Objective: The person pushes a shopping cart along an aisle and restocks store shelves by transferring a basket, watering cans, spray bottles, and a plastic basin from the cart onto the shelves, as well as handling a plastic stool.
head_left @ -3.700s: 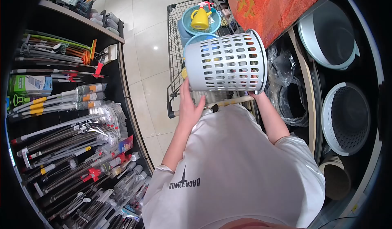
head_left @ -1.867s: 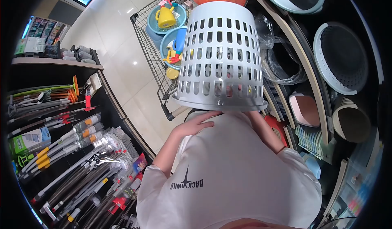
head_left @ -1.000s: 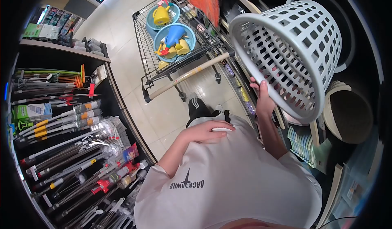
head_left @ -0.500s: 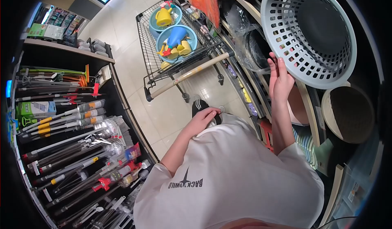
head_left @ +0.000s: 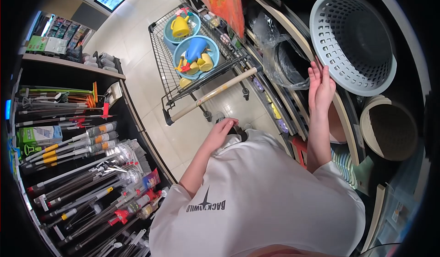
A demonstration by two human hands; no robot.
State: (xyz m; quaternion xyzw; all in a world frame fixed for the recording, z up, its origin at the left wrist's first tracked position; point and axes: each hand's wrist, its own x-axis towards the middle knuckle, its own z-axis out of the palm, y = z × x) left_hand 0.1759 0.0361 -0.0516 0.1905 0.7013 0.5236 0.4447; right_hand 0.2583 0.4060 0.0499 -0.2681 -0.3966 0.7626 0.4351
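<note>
A grey-white perforated basket (head_left: pixel 337 60) rests on the right-hand shelf, its opening turned toward me. Just beside its lower left rim is my right hand (head_left: pixel 321 86), fingers stretched out and nothing in the palm; whether a fingertip touches the rim is hard to tell. At the front of my white shirt is my left hand (head_left: pixel 222 132), its fingers curled at the hem near the dark waistband; whether they pinch the cloth I cannot make out. Below the basket, a beige-rimmed dark bin (head_left: pixel 373 128) lies on its side on the shelf.
Ahead stands a shopping cart (head_left: pixel 215 92) holding blue basins (head_left: pixel 213 50), a yellow watering can (head_left: pixel 179 27) and a blue one (head_left: pixel 196 48). Mops and poles (head_left: pixel 87 142) fill the left shelf. Plastic-wrapped goods (head_left: pixel 270 50) hang on the right. Tiled floor (head_left: pixel 137 46) runs between.
The perforated basket went from both hands to my right hand, then onto the right shelf. My right hand has come off it and opened. My left hand moved down to the shirt hem.
</note>
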